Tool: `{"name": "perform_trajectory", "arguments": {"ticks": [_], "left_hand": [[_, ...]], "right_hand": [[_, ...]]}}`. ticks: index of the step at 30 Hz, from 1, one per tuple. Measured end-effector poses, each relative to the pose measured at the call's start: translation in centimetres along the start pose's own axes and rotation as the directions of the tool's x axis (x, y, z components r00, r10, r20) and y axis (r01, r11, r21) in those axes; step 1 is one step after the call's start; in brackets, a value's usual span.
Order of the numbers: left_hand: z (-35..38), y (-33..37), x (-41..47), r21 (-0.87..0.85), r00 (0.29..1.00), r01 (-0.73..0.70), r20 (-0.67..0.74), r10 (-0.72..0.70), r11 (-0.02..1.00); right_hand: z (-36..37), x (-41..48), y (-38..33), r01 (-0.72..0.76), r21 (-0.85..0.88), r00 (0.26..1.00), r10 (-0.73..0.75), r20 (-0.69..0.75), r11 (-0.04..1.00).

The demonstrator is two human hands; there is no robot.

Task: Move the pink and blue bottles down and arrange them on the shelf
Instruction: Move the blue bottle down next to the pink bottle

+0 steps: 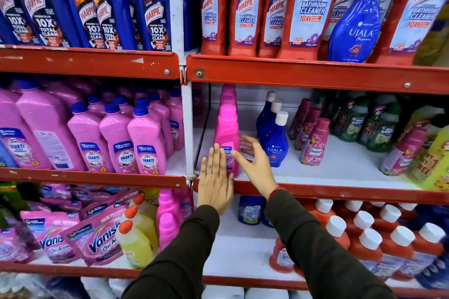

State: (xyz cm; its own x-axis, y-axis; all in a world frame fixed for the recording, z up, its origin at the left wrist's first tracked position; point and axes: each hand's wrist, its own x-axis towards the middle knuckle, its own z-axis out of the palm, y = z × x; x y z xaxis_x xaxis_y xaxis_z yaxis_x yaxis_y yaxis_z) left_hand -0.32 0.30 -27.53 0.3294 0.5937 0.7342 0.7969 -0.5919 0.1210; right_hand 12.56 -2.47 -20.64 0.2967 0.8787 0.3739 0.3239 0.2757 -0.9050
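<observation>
A row of bright pink Vanish bottles (226,126) stands front to back at the left end of the middle right shelf (335,167). My left hand (215,179) lies flat, fingers together, against the front bottle's left side. My right hand (254,161) is spread open at its right side, fingertips touching the label. Right of them three blue Ujala bottles (274,138) with white caps stand in a row. One more blue Ujala bottle (357,29) leans among red bottles on the top shelf.
Red Harpic Bathroom Cleaner bottles (245,12) fill the top right shelf. Comfort bottles (313,143) stand right of the Ujala row, green bottles (364,124) behind. Pink Shakti bottles (145,138) crowd the left bay past the white upright post (187,128). More pink bottles (167,213) stand one shelf below.
</observation>
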Motion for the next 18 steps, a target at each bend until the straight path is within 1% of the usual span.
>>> {"name": "perform_trajectory", "arguments": {"ticks": [3,7,10,13,16,18], "left_hand": [[-0.8,0.6,0.1,-0.064,0.999,0.035,-0.002,-0.036,0.997],[-2.6,2.6,2.4,-0.109,0.998,-0.009,-0.063,0.002,0.994],[-4.8,4.3,6.0,-0.147,0.987,-0.057,-0.159,0.034,0.988],[-7.3,5.9,9.8,-0.123,0.962,-0.121,-0.259,0.086,0.985],[-9.7,7.5,13.1,-0.12,0.933,-0.161,-0.343,0.111,0.98],[-11.2,8.4,14.8,-0.11,0.92,-0.176,-0.372,0.123,0.978]], "right_hand": [[-0.8,-0.8,-0.9,0.052,-0.035,0.994,-0.055,-0.098,0.998],[-2.6,-1.5,-3.4,0.206,-0.087,0.941,-0.222,-0.255,0.975],[-4.3,-1.5,-6.2,0.319,-0.177,0.87,-0.362,-0.334,0.931],[-6.3,-1.0,-9.8,0.402,-0.209,0.79,-0.453,-0.413,0.892],[-8.6,-0.2,-13.6,0.481,-0.256,0.686,-0.541,-0.486,0.839],[-10.2,0.3,-16.0,0.513,-0.298,0.611,-0.586,-0.532,0.805]]}}
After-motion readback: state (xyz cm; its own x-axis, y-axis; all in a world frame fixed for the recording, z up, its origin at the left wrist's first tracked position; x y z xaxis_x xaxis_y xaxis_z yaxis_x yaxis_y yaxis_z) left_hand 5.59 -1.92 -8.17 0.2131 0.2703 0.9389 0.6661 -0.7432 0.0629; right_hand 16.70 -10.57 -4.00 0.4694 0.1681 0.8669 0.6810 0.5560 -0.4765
